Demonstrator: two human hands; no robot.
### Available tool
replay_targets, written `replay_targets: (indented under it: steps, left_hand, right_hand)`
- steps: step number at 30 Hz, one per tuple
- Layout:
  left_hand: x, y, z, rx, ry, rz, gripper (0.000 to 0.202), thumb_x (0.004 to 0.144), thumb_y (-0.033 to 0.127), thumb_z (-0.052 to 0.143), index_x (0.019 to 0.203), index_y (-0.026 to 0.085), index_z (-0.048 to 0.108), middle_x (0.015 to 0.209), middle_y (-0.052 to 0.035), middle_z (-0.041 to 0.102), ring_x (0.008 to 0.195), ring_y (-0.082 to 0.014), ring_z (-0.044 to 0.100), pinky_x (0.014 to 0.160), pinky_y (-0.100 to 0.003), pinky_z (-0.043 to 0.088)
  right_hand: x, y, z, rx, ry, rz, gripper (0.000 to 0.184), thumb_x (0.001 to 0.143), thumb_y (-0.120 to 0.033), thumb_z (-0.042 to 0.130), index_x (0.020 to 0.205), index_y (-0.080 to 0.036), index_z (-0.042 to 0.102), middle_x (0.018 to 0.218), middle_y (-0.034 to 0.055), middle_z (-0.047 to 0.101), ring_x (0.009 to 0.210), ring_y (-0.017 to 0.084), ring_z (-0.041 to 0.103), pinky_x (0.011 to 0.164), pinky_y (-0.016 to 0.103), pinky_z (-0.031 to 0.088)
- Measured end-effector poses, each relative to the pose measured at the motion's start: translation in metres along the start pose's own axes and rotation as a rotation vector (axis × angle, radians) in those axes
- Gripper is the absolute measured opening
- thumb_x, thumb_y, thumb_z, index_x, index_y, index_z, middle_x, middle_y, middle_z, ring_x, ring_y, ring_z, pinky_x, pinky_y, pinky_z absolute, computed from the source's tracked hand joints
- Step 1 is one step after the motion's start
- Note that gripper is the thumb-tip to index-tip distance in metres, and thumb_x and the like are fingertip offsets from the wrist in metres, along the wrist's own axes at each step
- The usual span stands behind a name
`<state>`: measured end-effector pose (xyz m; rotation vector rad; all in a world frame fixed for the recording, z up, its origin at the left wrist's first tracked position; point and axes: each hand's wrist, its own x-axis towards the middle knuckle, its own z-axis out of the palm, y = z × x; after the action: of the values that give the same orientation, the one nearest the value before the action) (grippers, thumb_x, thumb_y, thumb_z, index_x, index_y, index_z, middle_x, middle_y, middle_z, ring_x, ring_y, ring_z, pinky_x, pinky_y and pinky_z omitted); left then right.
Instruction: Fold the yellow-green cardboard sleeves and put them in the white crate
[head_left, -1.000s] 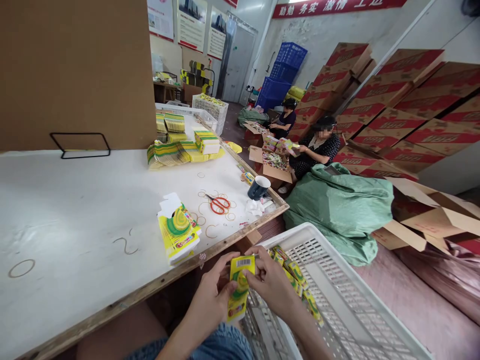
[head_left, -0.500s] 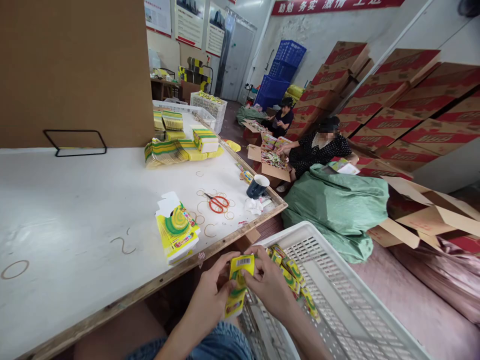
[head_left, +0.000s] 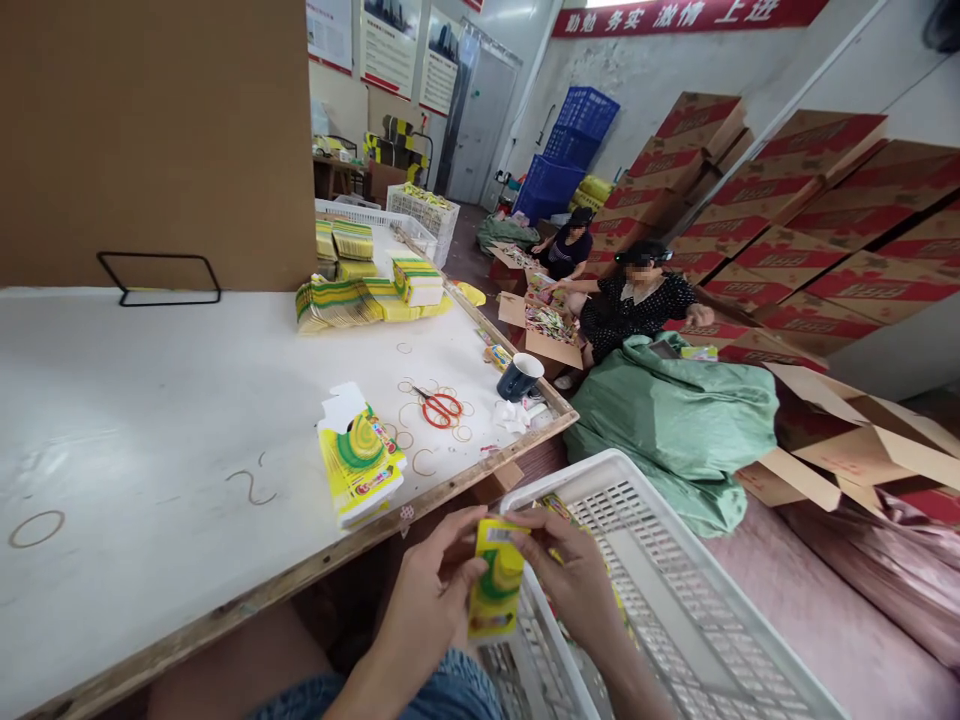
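Observation:
A small yellow-and-green carton (head_left: 496,590) with a barcode at its top is held upright between my two hands, over the near edge of the white crate. My left hand (head_left: 431,580) is closed on the carton's left side, thumb against its edge. My right hand (head_left: 570,575) pinches the top right corner, the thumb partly over the barcode. Beyond my left hand, a pile of flat yellow cartons (head_left: 361,470) lies at the table's edge. Several small filled cartons (head_left: 553,510) lie in the white plastic crate (head_left: 720,600), mostly hidden behind my right hand and forearm.
On the white table (head_left: 150,420) are red-handled scissors (head_left: 441,409), rubber bands, a dark mug (head_left: 520,377) and bundled carton blanks (head_left: 341,303). A green sack (head_left: 675,420) lies beyond the crate. Two people sit near opened boxes (head_left: 551,345), with stacked cardboard boxes (head_left: 810,150) behind.
The carton and both my hands have shifted slightly right, and my right thumb has moved up to its top edge. The nearer co-worker's hand has come away from a packet at the green sack.

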<state>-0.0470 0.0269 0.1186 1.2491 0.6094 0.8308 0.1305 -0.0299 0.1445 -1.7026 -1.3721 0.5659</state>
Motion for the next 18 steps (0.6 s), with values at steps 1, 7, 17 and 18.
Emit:
replay_targets:
  steps: [1, 7, 17, 18]
  left_hand:
    - [-0.001, 0.003, -0.005, 0.160, 0.079, 0.092, 0.040, 0.084, 0.023, 0.057, 0.123, 0.024, 0.055, 0.128, -0.0097, 0.061, 0.117, -0.0257, 0.057, 0.099, -0.041, 0.045]
    - [0.003, 0.014, -0.045, 0.955, 0.605, 0.281, 0.052, 0.088, 0.031, 0.051, 0.137, 0.021, 0.037, 0.144, -0.0140, 0.043, 0.138, -0.0290, 0.030, 0.114, -0.059, 0.000]
    - [-0.002, 0.010, -0.056, 0.774, 0.563, 0.281, 0.049, 0.089, 0.029, 0.049, 0.136, 0.023, 0.038, 0.141, -0.0098, 0.050, 0.136, -0.0258, 0.035, 0.116, -0.054, 0.015]
    - [-0.003, 0.014, -0.054, 0.677, 0.632, 0.302, 0.049, 0.088, 0.029, 0.051, 0.136, 0.024, 0.039, 0.144, -0.0093, 0.046, 0.138, -0.0265, 0.032, 0.115, -0.052, 0.018]
  right_hand:
    - [0.003, 0.000, -0.006, -0.139, 0.094, -0.037, 0.016, 0.085, -0.032, 0.057, 0.090, -0.021, 0.068, 0.090, 0.0075, 0.066, 0.088, 0.025, 0.060, 0.081, 0.039, 0.045]
    - [0.041, -0.013, 0.014, -0.227, 0.203, -0.149, 0.027, 0.080, -0.033, 0.062, 0.104, -0.021, 0.067, 0.106, 0.0106, 0.062, 0.103, 0.028, 0.052, 0.093, 0.044, 0.037]
    - [0.086, -0.040, 0.120, 0.267, 0.051, 0.029, 0.015, 0.076, -0.032, 0.064, 0.079, -0.018, 0.067, 0.068, 0.0011, 0.065, 0.058, 0.015, 0.052, 0.059, 0.028, 0.044]
    - [0.082, -0.039, 0.114, 0.314, 0.047, 0.043, 0.019, 0.078, -0.035, 0.061, 0.081, -0.017, 0.066, 0.068, 0.0015, 0.066, 0.058, 0.015, 0.054, 0.058, 0.027, 0.045]
